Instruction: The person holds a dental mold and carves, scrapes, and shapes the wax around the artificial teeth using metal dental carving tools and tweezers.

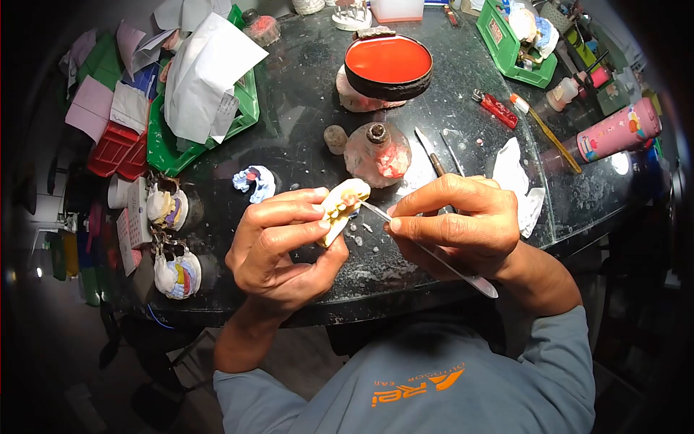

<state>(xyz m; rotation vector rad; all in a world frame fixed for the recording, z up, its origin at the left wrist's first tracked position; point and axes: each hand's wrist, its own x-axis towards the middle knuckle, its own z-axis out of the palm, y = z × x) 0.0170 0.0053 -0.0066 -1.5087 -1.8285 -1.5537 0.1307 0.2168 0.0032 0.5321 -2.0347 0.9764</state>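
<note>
Between the fingers and thumb of my left hand [289,242] is a pale yellow dental model [334,226] with a pinkish part on it. My right hand [459,224] pinches a thin metal tool [441,262]; its narrow tip is at the model's right side, and its broad end points down toward my body. Just behind the model stands a round glass burner [377,155] with reddish material on it. A knife [431,152] lies beyond my right hand, and a small blue-white piece [254,184] rests to the left.
A black-rimmed pan of red material [389,59] stands behind the burner. Green bins [244,108] with papers are at the left, near mounted dental models [177,275]. A red lighter [496,110], a yellow-handled brush [553,137], white tissue [510,177] and a pink bottle [618,130] lie right.
</note>
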